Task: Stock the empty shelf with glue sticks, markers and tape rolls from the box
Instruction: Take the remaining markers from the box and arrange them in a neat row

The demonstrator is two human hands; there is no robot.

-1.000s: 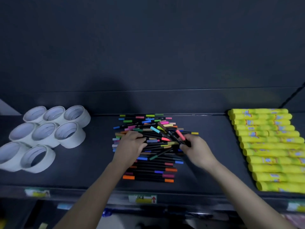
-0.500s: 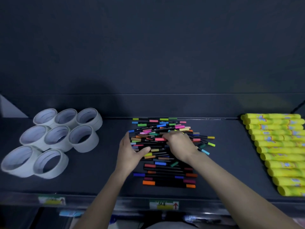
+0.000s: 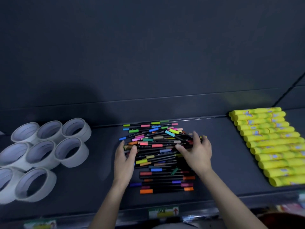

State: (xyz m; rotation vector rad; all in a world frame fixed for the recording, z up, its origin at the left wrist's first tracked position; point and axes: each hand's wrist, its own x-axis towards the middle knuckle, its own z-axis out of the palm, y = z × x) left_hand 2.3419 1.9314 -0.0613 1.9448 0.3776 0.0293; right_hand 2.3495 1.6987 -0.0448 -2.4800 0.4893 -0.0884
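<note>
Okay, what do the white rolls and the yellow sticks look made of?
Tape rolls: probably paper tape, matte off-white, no glare, wound on a pale core. Glue sticks: likely plastic tubes, bright yellow with printed labels and a slight sheen.

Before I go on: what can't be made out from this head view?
Box: out of frame, not in the head view.
Markers: some hidden under the left hand and right hand.
Tape rolls: leftmost ones cut by the left edge.
Glue sticks: print blurred; front ones cut by the right edge.
Shelf tag: too blurred to read.
</note>
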